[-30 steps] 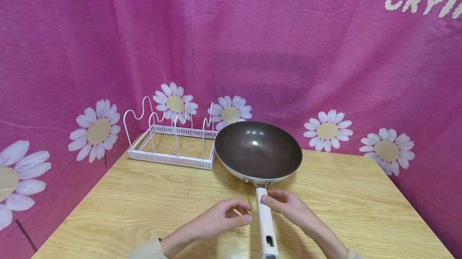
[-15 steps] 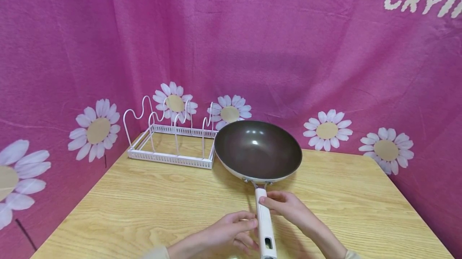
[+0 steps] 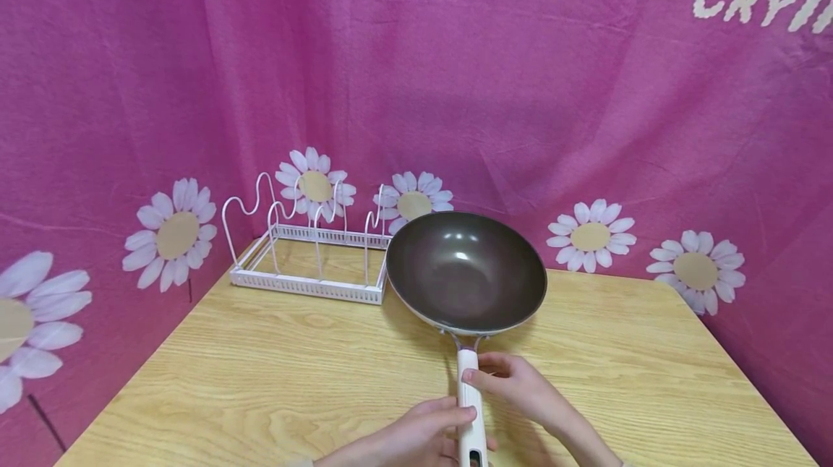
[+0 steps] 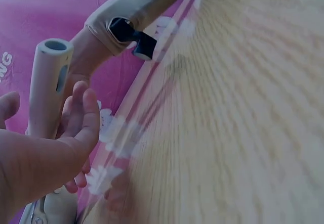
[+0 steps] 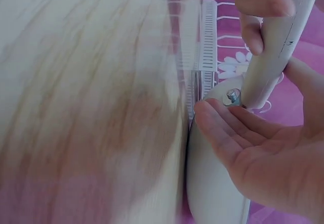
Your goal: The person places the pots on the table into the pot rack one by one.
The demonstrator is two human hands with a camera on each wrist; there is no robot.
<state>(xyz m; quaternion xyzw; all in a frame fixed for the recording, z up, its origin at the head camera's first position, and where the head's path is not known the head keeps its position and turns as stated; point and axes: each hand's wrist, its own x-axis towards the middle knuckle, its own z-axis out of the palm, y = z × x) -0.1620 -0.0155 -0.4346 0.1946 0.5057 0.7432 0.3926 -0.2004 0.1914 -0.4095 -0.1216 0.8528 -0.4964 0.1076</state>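
Pan (image 3: 466,272) just beside the white wire rack (image 3: 309,290), handle (image 3: 470,396) held from both sides.
Left hand (image 3: 426,429) curls round the handle, thumb on top; right hand (image 3: 523,389), thumb also on top, holds it loosely nearer the far end, fingers fairly straight beneath. Whether the pan's base touches the surface (image 3: 293,358) is unclear. The likeliest trouble seems a twist or dip of the pan, should that loose hold slip, or its rim catching the rack on a leftward swing.

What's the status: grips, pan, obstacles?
Left grip, right grip both on handle, right nearer pan. Pan face up. Rack close on pan's left, contact unclear.
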